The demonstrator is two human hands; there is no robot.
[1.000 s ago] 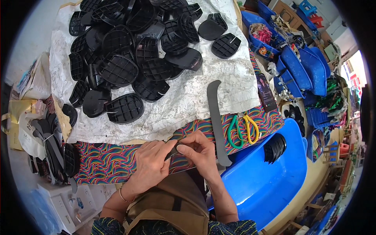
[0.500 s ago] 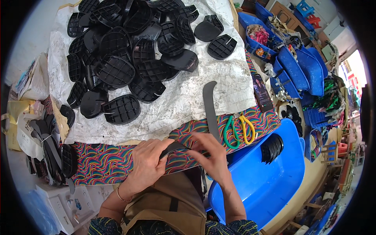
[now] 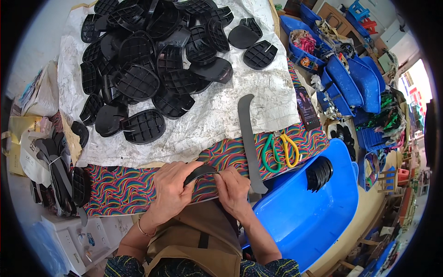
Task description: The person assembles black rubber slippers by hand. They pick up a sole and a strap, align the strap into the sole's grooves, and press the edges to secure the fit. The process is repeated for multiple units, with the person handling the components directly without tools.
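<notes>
A black curved strip [image 3: 201, 172] arches between my hands at the table's near edge. My left hand [image 3: 171, 185] grips one end of it, thumb along its top. The fingers and thumb of my right hand [image 3: 234, 190] pinch the other end. Part of the strip is hidden by my fingers. Right of my right hand lies a long, flat dark-grey strip [image 3: 249, 143] with a hooked far end. Beside that are green-handled scissors [image 3: 266, 157] and a yellow-handled pair [image 3: 290, 151].
Black grid-backed plastic pieces [image 3: 137, 82] are heaped on a white sheet [image 3: 217, 111]. A blue tub [image 3: 314, 221] stands at right, with stacked black pieces [image 3: 319, 174] inside. A phone [image 3: 307, 110] rests at the table's right edge. Bundled dark strips [image 3: 57, 171] are at left.
My right hand has come down and left, from loosely spread fingers to a pinch on the strip. The long grey strip's near end now shows. My left hand stays almost in place.
</notes>
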